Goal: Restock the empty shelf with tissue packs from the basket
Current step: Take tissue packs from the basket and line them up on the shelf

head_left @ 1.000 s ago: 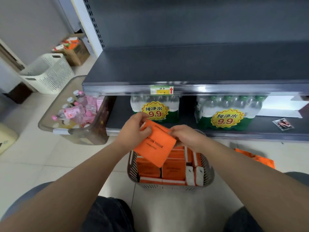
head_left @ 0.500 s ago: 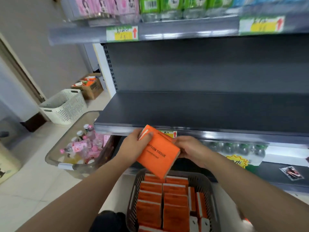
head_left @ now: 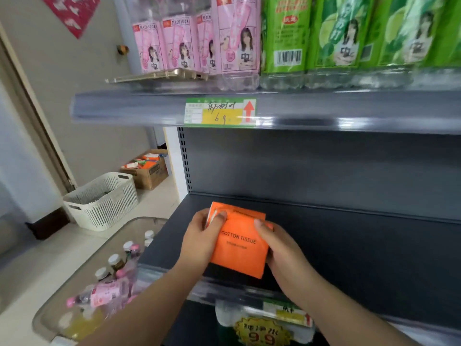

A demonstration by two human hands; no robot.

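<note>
Left hand (head_left: 199,242): gripping tissue pack (head_left: 240,248) at 9 o'clock.
Right hand (head_left: 283,253): gripping it at 3 o'clock.
Risk: tipping off shelf (head_left: 361,250) lip, if released too near edge.

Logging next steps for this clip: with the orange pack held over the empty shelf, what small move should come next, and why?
Probably lower the tissue pack flat onto the shelf near its left end, then let go. The left hand and right hand both grip it over the shelf's front part, and the shelf surface in view is bare.
</note>
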